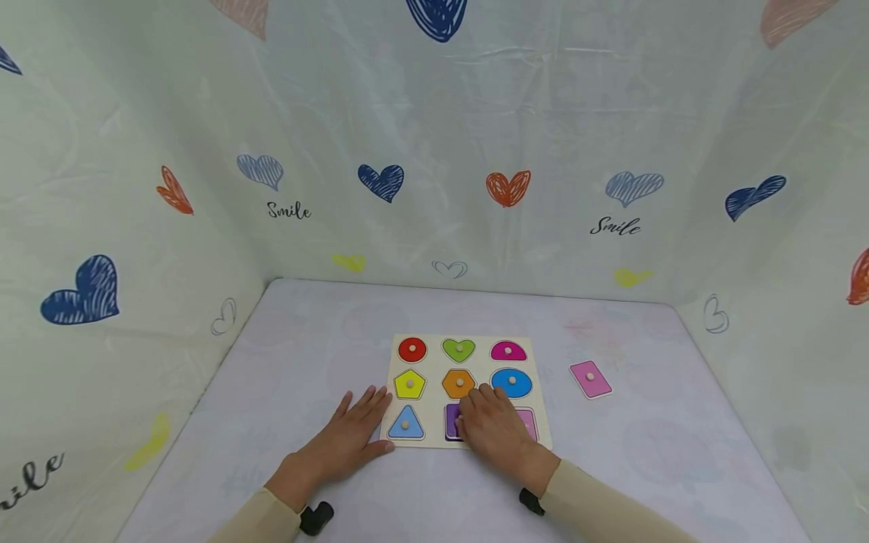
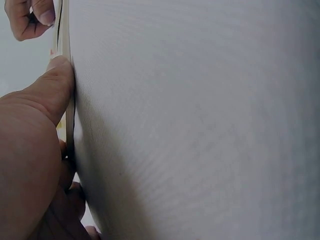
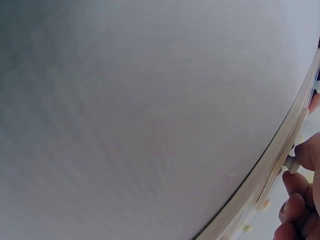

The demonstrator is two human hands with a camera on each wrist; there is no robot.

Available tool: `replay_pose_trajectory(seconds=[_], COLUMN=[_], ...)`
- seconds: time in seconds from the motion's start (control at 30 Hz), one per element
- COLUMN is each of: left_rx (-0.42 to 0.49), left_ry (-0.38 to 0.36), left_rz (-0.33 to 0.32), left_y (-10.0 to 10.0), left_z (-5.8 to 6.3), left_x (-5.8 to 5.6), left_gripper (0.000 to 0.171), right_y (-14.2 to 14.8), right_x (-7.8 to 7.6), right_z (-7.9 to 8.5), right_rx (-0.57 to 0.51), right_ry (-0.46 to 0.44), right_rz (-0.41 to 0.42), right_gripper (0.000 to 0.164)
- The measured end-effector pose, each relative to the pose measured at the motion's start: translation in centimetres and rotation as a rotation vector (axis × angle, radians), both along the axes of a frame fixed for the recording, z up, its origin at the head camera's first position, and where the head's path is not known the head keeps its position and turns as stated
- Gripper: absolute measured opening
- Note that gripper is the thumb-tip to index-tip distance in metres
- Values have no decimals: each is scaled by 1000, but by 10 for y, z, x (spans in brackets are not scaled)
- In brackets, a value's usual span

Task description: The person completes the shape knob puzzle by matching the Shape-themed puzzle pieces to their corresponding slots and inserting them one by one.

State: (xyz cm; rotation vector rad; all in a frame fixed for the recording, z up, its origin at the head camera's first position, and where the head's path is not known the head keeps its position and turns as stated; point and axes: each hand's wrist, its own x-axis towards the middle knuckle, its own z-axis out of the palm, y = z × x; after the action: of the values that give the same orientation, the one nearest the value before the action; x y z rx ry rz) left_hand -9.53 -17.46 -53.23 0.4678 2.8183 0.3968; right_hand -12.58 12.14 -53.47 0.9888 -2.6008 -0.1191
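A wooden peg puzzle board (image 1: pixel 434 445) lies on the table, with coloured knobbed shapes in rows. My right hand (image 1: pixel 498 430) is over its front row. Thumb and fingertip pinch the small knob (image 3: pixel 291 164) of the purple square piece (image 1: pixel 451 422). In the right wrist view that piece's edge stands slightly above the board. My left hand (image 1: pixel 349 437) rests with extended fingers against the board's left edge, thumb at the front left corner. The right hand partly covers a pink shape (image 1: pixel 527 421); whether that is a piece or a printed recess, I cannot tell.
A loose pink four-sided piece (image 1: pixel 591 379) with a knob lies on the table (image 1: pixel 652 452) right of the board. Elsewhere on the board are a blue triangle (image 1: pixel 405 425), an orange hexagon (image 1: pixel 459 384) and a blue oval (image 1: pixel 512 383). Heart-patterned sheeting (image 1: pixel 448 226) surrounds the table.
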Motion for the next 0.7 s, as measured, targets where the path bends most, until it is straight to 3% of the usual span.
replay_pose_trajectory(seconds=[0.7], left_rx=[19], left_ry=[7], left_rz=[1], left_y=[0], left_z=[0], left_x=[1], left_gripper=[90], right_y=[-1], right_x=[1], right_z=[1], right_rx=[34], right_ry=[-15], right_rz=[18], right_gripper=[28])
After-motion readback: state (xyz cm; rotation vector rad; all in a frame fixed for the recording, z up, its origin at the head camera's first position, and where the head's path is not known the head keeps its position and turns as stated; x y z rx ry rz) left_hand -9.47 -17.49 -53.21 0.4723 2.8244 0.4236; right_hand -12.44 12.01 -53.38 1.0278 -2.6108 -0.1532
